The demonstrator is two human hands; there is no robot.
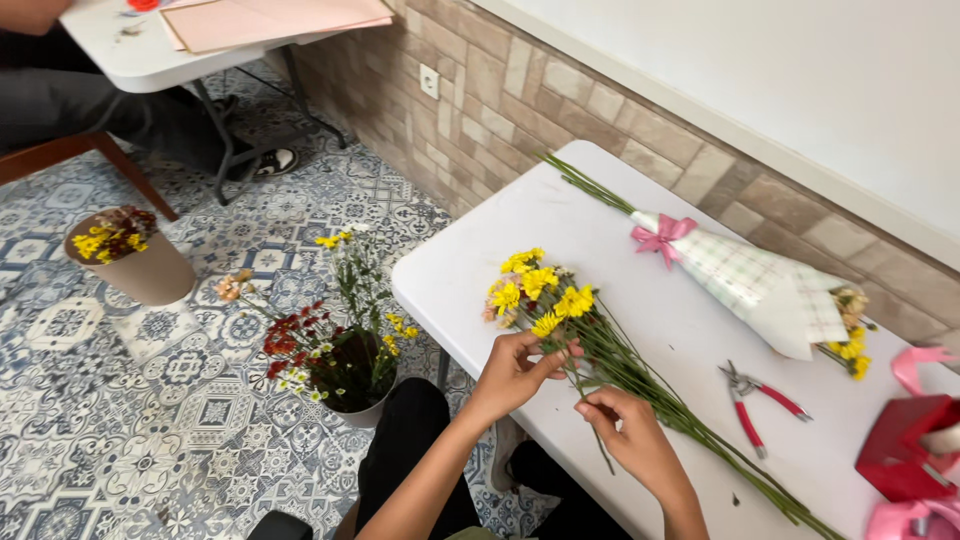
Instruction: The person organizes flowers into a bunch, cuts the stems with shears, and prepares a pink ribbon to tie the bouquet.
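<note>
Left hand point(512, 372) and right hand point(628, 432) both pinched on yellow flower stems point(640, 385) near front edge of white desk point(470, 270).

Loose yellow flowers point(535, 288), long green stems, lie flat on table.

wrapped bouquet point(760, 285) with pink bow, far right on white table point(470, 270) | red-handled pliers point(755, 400) near right | red tape dispenser point(905, 445) right edge | flower pots point(345, 385) point(135, 260) on patterned floor, left | second table point(150, 55) far left
</note>
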